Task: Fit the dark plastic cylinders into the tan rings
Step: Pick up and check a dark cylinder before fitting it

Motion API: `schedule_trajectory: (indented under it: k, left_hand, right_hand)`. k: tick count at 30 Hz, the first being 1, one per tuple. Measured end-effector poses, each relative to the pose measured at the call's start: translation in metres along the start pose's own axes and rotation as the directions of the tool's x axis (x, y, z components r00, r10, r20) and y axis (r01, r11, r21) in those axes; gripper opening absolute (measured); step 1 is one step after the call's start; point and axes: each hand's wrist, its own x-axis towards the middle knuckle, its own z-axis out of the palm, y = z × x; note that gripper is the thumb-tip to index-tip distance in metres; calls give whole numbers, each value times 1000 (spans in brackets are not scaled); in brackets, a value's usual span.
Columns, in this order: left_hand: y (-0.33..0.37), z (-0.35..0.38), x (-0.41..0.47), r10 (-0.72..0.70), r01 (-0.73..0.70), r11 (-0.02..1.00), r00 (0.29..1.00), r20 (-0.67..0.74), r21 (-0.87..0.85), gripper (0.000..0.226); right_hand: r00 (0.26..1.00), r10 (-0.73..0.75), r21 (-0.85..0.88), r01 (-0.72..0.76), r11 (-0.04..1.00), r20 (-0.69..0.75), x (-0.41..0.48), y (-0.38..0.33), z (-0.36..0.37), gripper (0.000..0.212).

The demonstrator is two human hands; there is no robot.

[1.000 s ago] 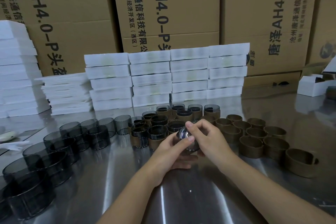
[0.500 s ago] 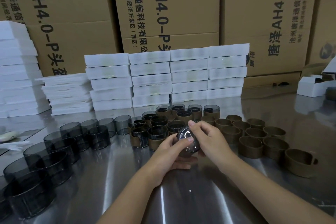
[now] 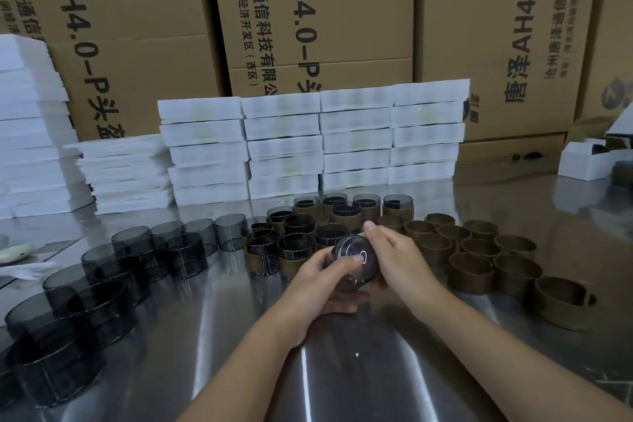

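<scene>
Left thumb lies flat on the closed end face of the dark cylinder. Right forefinger is hooked over its far rim, and the other fingers of both hands curl round the wall. So left hand and right hand both grasp the one piece, held just above the steel table and just in front of the fitted pieces. Change over the last second: the piece has been tipped toward the camera. Its end face now shows nearly whole, with ring-shaped glints, where before mostly rim and fingertips showed. The left thumb has moved from the rim onto the face. Hands otherwise in the same spot. Reading: a push to seat the part, or a check of the seat. Whether a tan ring sits round it I cannot tell; the fingers cover the wall. Outward: loose dark cylinders to the left and empty tan rings to the right, both stocks unaltered. Many of each are left to pair.
</scene>
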Motion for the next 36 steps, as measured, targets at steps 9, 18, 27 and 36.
schedule_trajectory:
  k: [9, 18, 27, 36]
  left_hand:
    - [1, 2, -4, 21, -21, 1000, 1000, 17, -9, 34]
    - [-1, 2, -2, 32, -32, 999, 999, 20, -5, 53]
    - [-2, 1, -1, 34, -34, 999, 999, 14, 10, 53]
    - [-2, 1, 0, 19, -19, 1000, 1000, 16, 5, 41]
  right_hand:
    - [993, 52, -813, 57, 580, 107, 18, 35, -22, 64]
    - [992, 96, -829, 18, 559, 86, 18, 35, -21, 70]
    - [995, 64, -840, 26, 542, 72, 20, 34, -23, 66]
    - [999, 48, -847, -5, 531, 24, 20, 34, -24, 40]
